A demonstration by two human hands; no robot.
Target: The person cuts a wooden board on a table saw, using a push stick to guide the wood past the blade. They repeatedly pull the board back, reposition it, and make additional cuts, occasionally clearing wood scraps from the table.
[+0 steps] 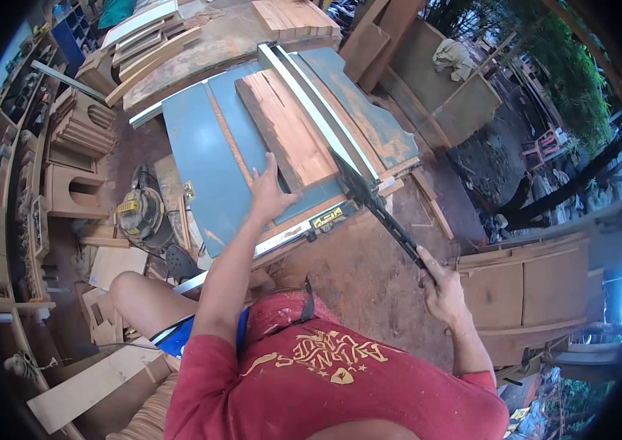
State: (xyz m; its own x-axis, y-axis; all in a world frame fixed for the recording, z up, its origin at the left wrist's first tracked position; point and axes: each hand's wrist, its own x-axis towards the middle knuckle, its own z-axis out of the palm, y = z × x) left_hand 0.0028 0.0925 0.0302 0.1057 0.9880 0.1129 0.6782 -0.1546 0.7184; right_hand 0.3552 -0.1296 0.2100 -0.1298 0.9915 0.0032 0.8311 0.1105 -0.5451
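A thick wooden board (pixel 293 132) with a dark rough left edge lies on the blue table saw top (pixel 197 139), beside the long metal fence (pixel 318 110). My left hand (pixel 273 192) is at the board's near left corner, fingers apart, thumb toward the wood; whether it touches is hard to tell. My right hand (pixel 443 287) is wrapped round the near end of a long black push stick (pixel 397 233). The stick's far end reaches the near right corner of the board, next to the fence.
Stacked boards (pixel 296 18) lie on a bench beyond the saw. A yellow power tool (pixel 138 209) and wood offcuts (pixel 116 265) are on the left floor. Shelves (pixel 3 213) line the far left. Wooden panels (pixel 524 290) stand at the right.
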